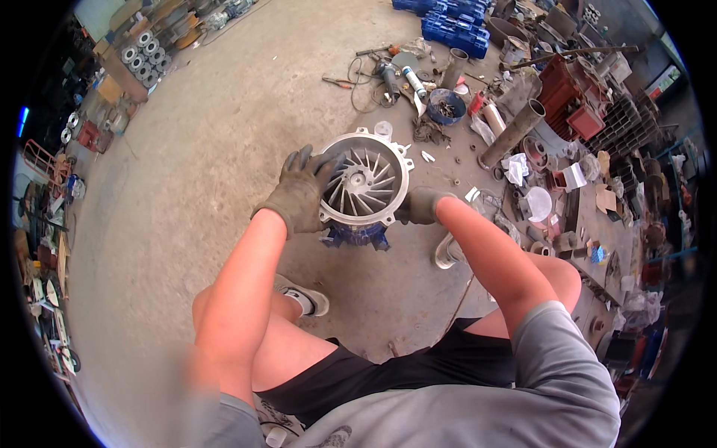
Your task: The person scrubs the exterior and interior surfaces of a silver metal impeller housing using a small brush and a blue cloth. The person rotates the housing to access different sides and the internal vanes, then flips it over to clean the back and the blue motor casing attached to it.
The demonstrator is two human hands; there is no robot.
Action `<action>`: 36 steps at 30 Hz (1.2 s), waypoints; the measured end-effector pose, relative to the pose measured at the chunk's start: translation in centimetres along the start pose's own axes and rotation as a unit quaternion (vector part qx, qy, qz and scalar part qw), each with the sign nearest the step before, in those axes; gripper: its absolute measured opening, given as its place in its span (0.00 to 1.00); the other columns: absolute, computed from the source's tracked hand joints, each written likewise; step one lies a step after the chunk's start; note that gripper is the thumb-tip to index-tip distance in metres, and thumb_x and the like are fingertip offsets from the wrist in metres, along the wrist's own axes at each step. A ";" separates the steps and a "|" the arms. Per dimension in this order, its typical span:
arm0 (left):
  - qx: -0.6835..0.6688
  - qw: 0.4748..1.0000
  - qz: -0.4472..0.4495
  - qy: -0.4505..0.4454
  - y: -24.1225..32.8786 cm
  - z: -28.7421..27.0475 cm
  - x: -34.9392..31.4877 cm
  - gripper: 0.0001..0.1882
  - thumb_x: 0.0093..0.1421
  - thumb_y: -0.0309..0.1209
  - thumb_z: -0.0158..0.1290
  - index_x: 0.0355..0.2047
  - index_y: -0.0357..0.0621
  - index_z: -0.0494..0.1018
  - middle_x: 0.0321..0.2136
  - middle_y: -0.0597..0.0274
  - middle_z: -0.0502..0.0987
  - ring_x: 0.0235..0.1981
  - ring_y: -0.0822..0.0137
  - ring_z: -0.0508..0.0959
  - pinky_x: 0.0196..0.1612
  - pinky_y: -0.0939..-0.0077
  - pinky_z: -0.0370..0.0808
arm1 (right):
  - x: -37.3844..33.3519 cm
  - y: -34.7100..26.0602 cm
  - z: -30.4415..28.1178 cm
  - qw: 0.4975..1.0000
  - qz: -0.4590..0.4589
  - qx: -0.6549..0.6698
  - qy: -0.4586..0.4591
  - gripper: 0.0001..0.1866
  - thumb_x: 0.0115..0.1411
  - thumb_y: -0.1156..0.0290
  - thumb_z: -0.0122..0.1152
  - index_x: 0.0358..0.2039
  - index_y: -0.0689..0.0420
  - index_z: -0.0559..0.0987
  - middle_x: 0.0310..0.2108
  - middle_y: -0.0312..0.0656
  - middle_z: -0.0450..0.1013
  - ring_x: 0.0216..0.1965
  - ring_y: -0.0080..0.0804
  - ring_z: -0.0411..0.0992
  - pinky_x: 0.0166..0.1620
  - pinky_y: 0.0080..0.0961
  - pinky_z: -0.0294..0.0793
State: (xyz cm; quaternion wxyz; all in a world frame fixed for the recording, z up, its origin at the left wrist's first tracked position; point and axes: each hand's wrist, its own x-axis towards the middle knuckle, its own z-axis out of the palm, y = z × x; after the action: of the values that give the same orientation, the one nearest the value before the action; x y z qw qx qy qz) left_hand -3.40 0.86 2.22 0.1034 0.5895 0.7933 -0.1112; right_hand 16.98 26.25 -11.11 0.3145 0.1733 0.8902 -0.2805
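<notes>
Between my feet an electric motor (361, 237) with a blue body stands on the floor, its open end facing up. A silver ring-shaped flange with bolt lugs surrounds a metal fan wheel (358, 179) with radial blades. My left hand (301, 190), in a grey-brown work glove, grips the flange's left side, its fingers reaching over the rim. At the right side, my gloved right hand (422, 205) is closed against the motor's edge; its fingertips are partly hidden by the housing. A small round pale piece (383, 130) sits just beyond the flange.
Beyond the motor lie an angle grinder (389, 81), a white tube (414, 82) and a blue bowl (446, 107) of small parts. Right of it, a rusty pipe (512, 134) stands among scrap and metal parts. Blue motor castings (455, 33) lie at the back. Metal rings (146, 58) are stacked far left.
</notes>
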 end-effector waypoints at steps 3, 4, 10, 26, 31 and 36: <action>-0.003 1.000 0.006 0.021 -0.7 0.7 -0.4 0.74 0.46 0.50 0.79 0.85 0.46 0.46 0.80 0.43 0.57 0.84 0.35 0.49 0.87 0.46 0.46 | -1.5 -1.4 1.5 0.998 0.030 0.035 0.050 0.28 0.78 0.39 0.55 0.48 0.47 0.92 0.47 0.41 0.89 0.49 0.42 0.85 0.58 0.43 0.80; -0.013 1.000 0.002 0.019 -0.6 0.6 -0.4 0.74 0.46 0.50 0.79 0.85 0.45 0.46 0.80 0.43 0.58 0.84 0.35 0.49 0.87 0.46 0.47 | -2.0 -1.5 2.1 0.995 0.040 0.056 0.068 0.28 0.78 0.39 0.55 0.47 0.48 0.92 0.47 0.42 0.89 0.48 0.43 0.85 0.58 0.44 0.81; -0.042 0.998 0.005 0.051 -0.6 0.9 0.2 0.72 0.45 0.53 0.78 0.82 0.40 0.50 0.78 0.40 0.60 0.83 0.33 0.51 0.86 0.45 0.50 | -0.7 -2.7 15.4 0.865 0.171 0.381 0.278 0.22 0.81 0.49 0.55 0.53 0.51 0.89 0.39 0.45 0.86 0.36 0.40 0.82 0.42 0.40 0.80; -0.032 0.999 -0.017 0.014 -0.5 1.0 -0.2 0.70 0.48 0.52 0.77 0.83 0.41 0.50 0.79 0.42 0.58 0.84 0.36 0.49 0.86 0.47 0.51 | -4.3 -1.9 7.8 0.951 0.116 0.240 0.158 0.32 0.78 0.37 0.54 0.48 0.54 0.91 0.39 0.47 0.88 0.44 0.46 0.87 0.54 0.42 0.82; -0.023 0.999 -0.029 -0.014 -0.3 0.3 -0.3 0.69 0.50 0.50 0.77 0.83 0.40 0.49 0.80 0.45 0.58 0.84 0.38 0.49 0.86 0.48 0.51 | -3.3 -2.1 1.8 0.991 0.099 0.062 0.063 0.31 0.78 0.37 0.53 0.51 0.51 0.91 0.47 0.42 0.89 0.49 0.44 0.85 0.58 0.45 0.81; -0.028 0.999 -0.010 0.038 -0.3 1.2 -0.4 0.69 0.48 0.50 0.77 0.83 0.39 0.51 0.80 0.45 0.59 0.84 0.38 0.50 0.86 0.50 0.52 | -3.1 -2.1 1.6 0.993 0.094 0.065 0.039 0.31 0.78 0.36 0.53 0.53 0.49 0.91 0.48 0.44 0.88 0.49 0.47 0.85 0.58 0.45 0.81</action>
State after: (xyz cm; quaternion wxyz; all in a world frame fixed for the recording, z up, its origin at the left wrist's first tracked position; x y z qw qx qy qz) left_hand -3.56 0.05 1.19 0.0887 0.5826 0.8051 -0.0669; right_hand 19.03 23.26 -9.32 0.2926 0.2869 0.8613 -0.3004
